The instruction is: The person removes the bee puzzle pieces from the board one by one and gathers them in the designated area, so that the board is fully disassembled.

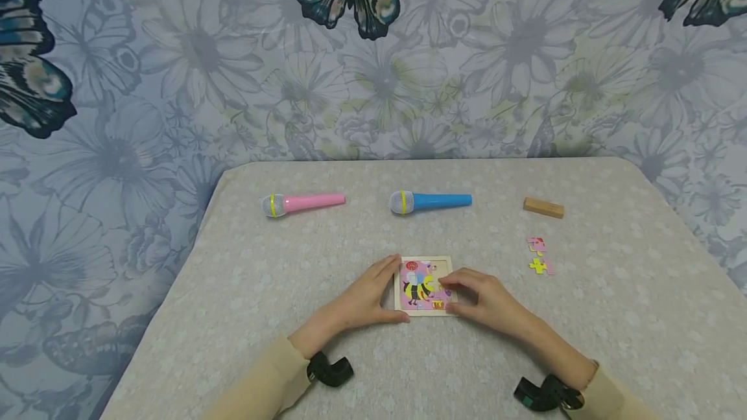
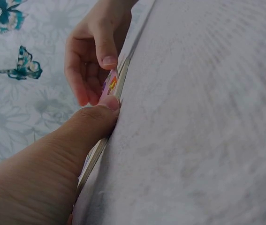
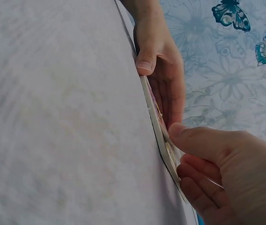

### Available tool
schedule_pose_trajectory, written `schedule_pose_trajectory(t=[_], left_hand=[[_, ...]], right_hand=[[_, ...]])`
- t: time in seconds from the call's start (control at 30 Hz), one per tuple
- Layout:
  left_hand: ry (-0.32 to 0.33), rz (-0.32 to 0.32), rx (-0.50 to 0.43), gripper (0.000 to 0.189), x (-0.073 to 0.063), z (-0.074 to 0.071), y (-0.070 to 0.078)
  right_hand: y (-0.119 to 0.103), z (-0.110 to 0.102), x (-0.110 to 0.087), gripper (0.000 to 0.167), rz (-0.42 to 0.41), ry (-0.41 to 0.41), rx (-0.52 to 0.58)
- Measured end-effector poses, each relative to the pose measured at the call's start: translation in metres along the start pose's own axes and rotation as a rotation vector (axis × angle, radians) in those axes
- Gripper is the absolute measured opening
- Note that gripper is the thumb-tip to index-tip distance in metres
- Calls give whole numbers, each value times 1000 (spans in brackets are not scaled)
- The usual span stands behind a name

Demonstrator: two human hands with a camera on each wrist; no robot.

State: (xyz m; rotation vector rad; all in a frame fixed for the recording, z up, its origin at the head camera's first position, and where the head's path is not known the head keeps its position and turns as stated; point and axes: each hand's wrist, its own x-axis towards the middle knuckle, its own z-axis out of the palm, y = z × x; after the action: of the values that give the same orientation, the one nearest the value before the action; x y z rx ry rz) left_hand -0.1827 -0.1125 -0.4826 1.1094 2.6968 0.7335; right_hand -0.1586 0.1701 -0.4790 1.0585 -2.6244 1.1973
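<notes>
A small square jigsaw puzzle [image 1: 417, 297] with a bee picture on pink lies in a pale wooden frame on the table. My left hand [image 1: 364, 297] grips the frame's left side, fingers at the top left corner and thumb [image 2: 105, 105] at the near edge. From the right, my right hand [image 1: 487, 300] reaches over the board with its fingers and thumb bent around a puzzle piece [image 1: 446, 292] at the right side; its fingers partly hide the piece. Bare pale wood shows in the upper right part of the frame.
Loose puzzle pieces [image 1: 537, 266] lie right of the board. Farther back are a pink toy microphone [image 1: 312, 201], a blue toy microphone [image 1: 440, 201] and a small wooden block [image 1: 543, 207]. A patterned cloth covers the table [image 1: 233, 264]; a butterfly-print wall [image 1: 408, 96] stands behind.
</notes>
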Motion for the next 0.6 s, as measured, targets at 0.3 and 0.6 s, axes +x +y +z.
schedule_pose_trajectory(t=[0.3,0.6], left_hand=[[-5,-7,-13,105,0,-1,1],[-8,-13,-24,105,-1,1,1]], right_hand=[[0,0,-1,43,-50,-38,-111],[-2,2,-2,44,-48,-14,-117]])
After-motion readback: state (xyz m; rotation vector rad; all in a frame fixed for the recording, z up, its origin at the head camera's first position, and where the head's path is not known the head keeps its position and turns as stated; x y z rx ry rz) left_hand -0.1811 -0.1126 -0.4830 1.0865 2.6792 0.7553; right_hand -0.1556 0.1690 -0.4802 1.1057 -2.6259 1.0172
